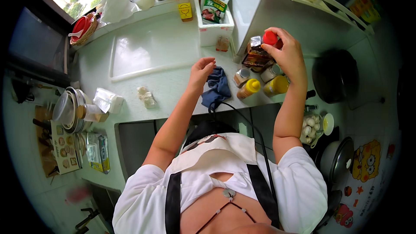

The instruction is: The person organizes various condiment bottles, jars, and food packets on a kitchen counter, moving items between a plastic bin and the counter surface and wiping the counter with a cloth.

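Observation:
The thumb and fingers of my right hand (288,54) close around the red cap (270,38) of a bottle, among dark sauce bottles (257,56) by the wall. Part of that bottle is hidden behind my hand. My left hand (202,73) hovers over the counter with loosely bent fingers and nothing visible in them. Just right of it lies a crumpled blue cloth (218,87). Between the cloth and my right forearm stand a yellow-capped bottle (249,88), a small jar (242,76), another jar (271,73) and a yellow-lidded container (276,85).
A white box (212,32) with food packets stands at the back. On the left are a tissue pack (107,100), stacked bowls (73,108) and a crumpled tissue (146,97). A dark pan (336,76) hangs at right, above a lidded pot (340,160). A black cable (253,126) crosses my front.

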`<state>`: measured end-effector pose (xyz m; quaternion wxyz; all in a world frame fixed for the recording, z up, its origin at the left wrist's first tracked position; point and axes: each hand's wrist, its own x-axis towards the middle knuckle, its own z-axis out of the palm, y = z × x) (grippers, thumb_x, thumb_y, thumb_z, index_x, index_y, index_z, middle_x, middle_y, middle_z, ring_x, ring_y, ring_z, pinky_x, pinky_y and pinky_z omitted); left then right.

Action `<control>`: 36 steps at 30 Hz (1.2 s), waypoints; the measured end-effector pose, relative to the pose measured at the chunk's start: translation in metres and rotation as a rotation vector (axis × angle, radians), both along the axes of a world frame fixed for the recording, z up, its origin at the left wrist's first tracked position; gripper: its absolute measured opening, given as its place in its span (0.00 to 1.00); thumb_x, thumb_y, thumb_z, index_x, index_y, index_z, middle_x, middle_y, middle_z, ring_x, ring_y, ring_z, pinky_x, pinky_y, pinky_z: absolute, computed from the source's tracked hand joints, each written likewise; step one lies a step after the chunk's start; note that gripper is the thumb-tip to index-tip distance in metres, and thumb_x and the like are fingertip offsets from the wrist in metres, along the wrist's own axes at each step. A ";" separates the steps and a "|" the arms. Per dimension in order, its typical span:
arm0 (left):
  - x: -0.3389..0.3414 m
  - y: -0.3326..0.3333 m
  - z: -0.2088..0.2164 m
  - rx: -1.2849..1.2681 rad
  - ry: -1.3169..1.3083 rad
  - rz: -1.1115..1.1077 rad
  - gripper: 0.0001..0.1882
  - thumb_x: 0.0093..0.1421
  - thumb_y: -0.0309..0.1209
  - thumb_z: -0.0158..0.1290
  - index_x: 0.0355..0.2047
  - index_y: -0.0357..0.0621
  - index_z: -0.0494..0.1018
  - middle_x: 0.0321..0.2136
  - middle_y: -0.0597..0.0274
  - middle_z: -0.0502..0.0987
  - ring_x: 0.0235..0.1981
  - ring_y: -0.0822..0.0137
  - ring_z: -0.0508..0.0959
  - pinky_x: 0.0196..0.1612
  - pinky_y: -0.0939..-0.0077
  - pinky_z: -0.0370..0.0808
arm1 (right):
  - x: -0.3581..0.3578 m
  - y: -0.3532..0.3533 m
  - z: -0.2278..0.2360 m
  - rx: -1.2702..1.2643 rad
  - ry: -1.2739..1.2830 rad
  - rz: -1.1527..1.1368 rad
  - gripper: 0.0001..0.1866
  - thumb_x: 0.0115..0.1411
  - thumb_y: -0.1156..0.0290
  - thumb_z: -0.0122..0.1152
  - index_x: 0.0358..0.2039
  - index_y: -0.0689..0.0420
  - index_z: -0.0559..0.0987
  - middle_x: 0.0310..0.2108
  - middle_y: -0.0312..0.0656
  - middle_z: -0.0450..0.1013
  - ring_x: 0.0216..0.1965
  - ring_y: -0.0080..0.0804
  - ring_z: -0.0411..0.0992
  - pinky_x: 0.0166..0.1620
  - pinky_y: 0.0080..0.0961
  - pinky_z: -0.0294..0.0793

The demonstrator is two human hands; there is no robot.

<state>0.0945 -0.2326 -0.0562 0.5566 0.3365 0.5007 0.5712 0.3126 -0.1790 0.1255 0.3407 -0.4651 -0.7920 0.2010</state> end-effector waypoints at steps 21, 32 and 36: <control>-0.160 0.130 -0.050 0.083 -0.089 0.216 0.26 0.51 0.21 0.43 0.53 0.35 0.58 0.50 0.57 0.65 0.48 0.68 0.66 0.50 0.78 0.61 | -0.269 0.164 -0.121 -0.041 -0.132 0.213 0.18 0.40 0.72 0.64 0.34 0.61 0.73 0.33 0.48 0.71 0.32 0.39 0.71 0.36 0.27 0.70; -0.180 0.168 -0.080 -0.021 -0.022 0.171 0.31 0.50 0.23 0.43 0.56 0.34 0.52 0.56 0.51 0.56 0.53 0.63 0.63 0.53 0.74 0.60 | -0.299 0.226 -0.170 0.142 -0.223 0.074 0.17 0.40 0.71 0.64 0.33 0.61 0.74 0.33 0.52 0.69 0.37 0.48 0.68 0.41 0.36 0.68; -0.180 0.156 -0.085 -0.051 -0.002 0.181 0.30 0.50 0.23 0.44 0.56 0.34 0.52 0.55 0.50 0.57 0.53 0.61 0.64 0.53 0.73 0.60 | -0.311 0.218 -0.162 0.087 -0.290 0.021 0.25 0.40 0.69 0.64 0.41 0.61 0.70 0.37 0.52 0.68 0.40 0.48 0.67 0.43 0.36 0.67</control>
